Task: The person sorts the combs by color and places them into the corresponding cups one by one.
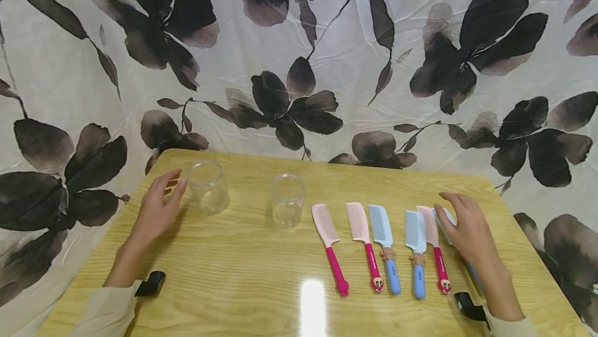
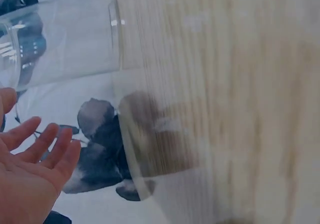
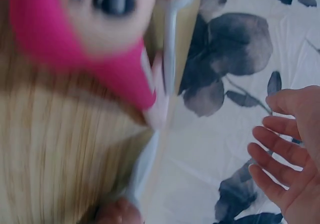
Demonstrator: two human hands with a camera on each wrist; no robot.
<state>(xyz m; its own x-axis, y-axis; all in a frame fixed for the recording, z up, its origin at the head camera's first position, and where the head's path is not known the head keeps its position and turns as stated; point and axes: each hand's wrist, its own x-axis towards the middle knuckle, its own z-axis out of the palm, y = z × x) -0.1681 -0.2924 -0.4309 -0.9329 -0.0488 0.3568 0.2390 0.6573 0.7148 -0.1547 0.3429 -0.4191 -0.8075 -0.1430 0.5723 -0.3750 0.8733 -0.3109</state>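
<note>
My left hand [image 1: 156, 210], fingers loosely bent and parted, is beside a clear cylindrical jar [image 1: 210, 191] at the table's back left. In the left wrist view the jar [image 2: 70, 44] lies just past the fingertips; whether they touch cannot be told. To its right stands a second clear jar [image 1: 287, 202]. Over the right end of a row of combs hovers my right hand [image 1: 472, 236], holding nothing, fingers relaxed. It partly covers a blue comb [image 1: 475, 277]. Beside that lie a pink comb [image 1: 436, 248] with a magenta handle and a blue comb [image 1: 418, 259].
Further left in the row are another blue comb [image 1: 384, 243] and two pink combs, the middle one [image 1: 364, 238] and the leftmost one [image 1: 330, 246]. All lie on a wooden table [image 1: 243, 274]. A floral cloth [image 1: 355, 56] hangs behind the table's back edge.
</note>
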